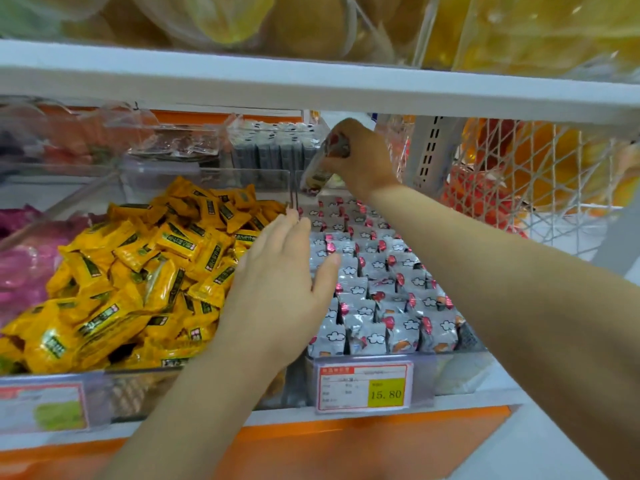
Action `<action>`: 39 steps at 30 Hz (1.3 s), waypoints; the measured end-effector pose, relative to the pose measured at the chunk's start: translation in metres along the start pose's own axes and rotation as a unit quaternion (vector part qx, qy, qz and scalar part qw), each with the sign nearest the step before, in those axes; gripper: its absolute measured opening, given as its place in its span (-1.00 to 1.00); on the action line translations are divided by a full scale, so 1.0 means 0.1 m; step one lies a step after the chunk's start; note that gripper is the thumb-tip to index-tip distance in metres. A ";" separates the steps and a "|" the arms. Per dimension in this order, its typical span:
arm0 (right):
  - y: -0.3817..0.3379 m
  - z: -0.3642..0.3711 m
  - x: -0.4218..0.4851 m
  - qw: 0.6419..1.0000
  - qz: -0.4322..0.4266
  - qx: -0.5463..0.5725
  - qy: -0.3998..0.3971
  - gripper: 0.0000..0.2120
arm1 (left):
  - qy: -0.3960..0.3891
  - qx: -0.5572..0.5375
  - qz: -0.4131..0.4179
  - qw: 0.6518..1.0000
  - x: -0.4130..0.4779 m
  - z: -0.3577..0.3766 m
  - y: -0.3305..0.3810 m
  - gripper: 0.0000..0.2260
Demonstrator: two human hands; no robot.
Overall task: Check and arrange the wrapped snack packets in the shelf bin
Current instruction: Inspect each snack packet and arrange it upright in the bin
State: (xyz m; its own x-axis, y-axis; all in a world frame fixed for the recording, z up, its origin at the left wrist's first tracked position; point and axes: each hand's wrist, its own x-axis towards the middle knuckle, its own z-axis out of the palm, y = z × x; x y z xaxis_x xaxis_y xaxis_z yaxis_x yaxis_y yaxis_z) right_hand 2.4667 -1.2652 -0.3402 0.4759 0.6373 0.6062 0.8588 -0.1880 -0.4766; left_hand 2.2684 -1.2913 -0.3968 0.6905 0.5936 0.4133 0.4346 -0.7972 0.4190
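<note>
- Head view: the right hand (360, 157) reaches deep under the upper shelf (311, 88), fingers curled round a single silver packet (325, 157) with a red mark, held clear above the far end of the bin.
- The left hand (280, 285) is flat, with straight, slightly spread fingers and nothing in it. It lies over the near-left side of the packet rows (377, 289), beside the clear divider (292, 192). Whether the palm presses on the packets or only hovers I cannot tell from this angle.
- The packet rows stand upright in tidy lines in the clear shelf bin (464, 355), which carries a price label (365, 388) on its front. The next bin on the left holds a loose heap of yellow packets (138, 271).
- Handling, as a judgement: each packet looks small and light, a crinkly film wrap round a soft or crumbly snack, so it should lift with a fingertip pinch and little force.
- The glossy film is probably slippery. A hold across the body, thumb on one face and fingers on the other, seems safer than one on the sealed end fin, which would let the packet swing.
- Squeezing hard could crush the contents or burst a seal.
- The standing rows lean on one another, so a careless push could topple neighbours. The flat left hand is well placed to steady them while the held packet goes into a gap at the back.
</note>
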 end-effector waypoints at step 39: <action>-0.42 -1.08 -1.61 0.975 0.027 0.068 -0.212 -0.84 | -0.015 -0.046 0.019 0.999 -0.46 -0.20 0.11 -0.54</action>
State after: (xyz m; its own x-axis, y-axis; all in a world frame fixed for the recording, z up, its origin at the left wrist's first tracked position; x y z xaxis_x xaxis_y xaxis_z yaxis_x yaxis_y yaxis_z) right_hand 2.3744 -1.4401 -0.3489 0.3743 0.8858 0.2744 0.7874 -0.1474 -0.5985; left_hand 2.2295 -1.3249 -0.3948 0.7237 0.5582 0.4058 0.3536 -0.8048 0.4767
